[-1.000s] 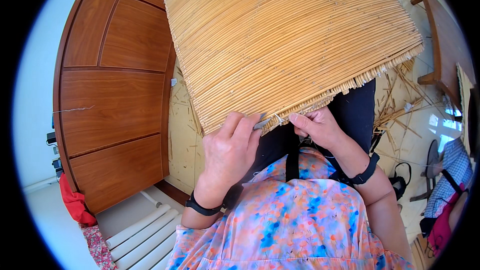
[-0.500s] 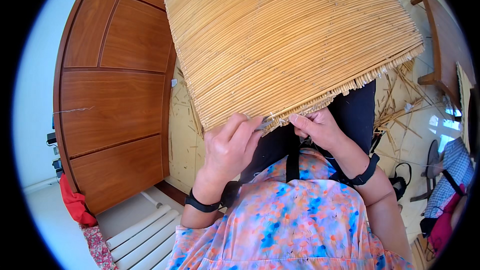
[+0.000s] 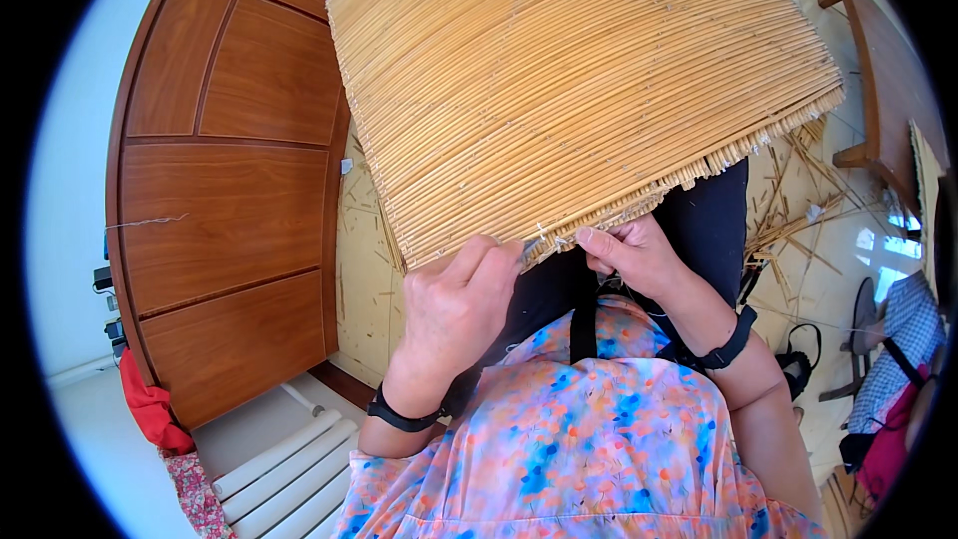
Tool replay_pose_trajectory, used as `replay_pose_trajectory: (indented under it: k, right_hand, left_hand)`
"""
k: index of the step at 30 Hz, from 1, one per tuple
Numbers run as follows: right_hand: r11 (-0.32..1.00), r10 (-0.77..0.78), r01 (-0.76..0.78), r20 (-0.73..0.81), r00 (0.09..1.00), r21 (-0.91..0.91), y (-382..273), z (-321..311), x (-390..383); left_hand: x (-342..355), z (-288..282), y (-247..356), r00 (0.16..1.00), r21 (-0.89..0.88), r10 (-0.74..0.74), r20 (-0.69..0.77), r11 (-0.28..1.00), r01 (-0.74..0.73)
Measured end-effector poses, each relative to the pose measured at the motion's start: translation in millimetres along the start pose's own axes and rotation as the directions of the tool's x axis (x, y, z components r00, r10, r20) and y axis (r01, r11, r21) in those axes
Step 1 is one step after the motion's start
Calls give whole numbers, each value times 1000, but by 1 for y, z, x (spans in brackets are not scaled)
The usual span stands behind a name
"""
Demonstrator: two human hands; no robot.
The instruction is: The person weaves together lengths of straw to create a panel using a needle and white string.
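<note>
Both hands working the near edge of the reed mat (image 3: 559, 90), which is lying across the lap. Left hand (image 3: 454, 304) pinching a thin tool at the edge, right hand (image 3: 634, 255) pinching the thread there. Reeds running lower-left to upper-right. Risk: thread pulling unevenly, loosening end reeds; fingers likely getting pricked.

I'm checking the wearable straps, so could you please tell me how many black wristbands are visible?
2: one wristband on the left wrist, below the left hand, and one on the right wrist, below the right hand. None seem hidden.
</note>
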State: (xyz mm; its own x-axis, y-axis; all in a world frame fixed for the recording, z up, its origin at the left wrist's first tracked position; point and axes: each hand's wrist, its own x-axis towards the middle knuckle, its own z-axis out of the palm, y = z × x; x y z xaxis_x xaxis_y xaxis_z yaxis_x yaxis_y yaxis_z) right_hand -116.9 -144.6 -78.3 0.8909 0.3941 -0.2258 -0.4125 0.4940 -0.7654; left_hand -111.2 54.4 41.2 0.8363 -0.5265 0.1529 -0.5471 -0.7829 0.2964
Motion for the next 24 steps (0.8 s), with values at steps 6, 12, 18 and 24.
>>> replay_pose_trajectory:
  k: [6,12,18,24]
  right_hand:
    - [999,-10,10,6,1000,-38,0,1,0]
    - [1000,-20,20,-22,1000,9,-1,8,0]
    - [999,-35,35,-20,999,15,-1,9,0]
    - [998,-14,15,-24,1000,54,-4,11,1]
  left_hand:
    - [4,3,0,1000,13,18,5,1000,-19]
    - [5,13,-21,967,23,231,-107,973,-230]
    - [8,9,-24,966,-39,246,-84,967,-250]
    - [13,9,-18,959,56,275,-64,961,-271]
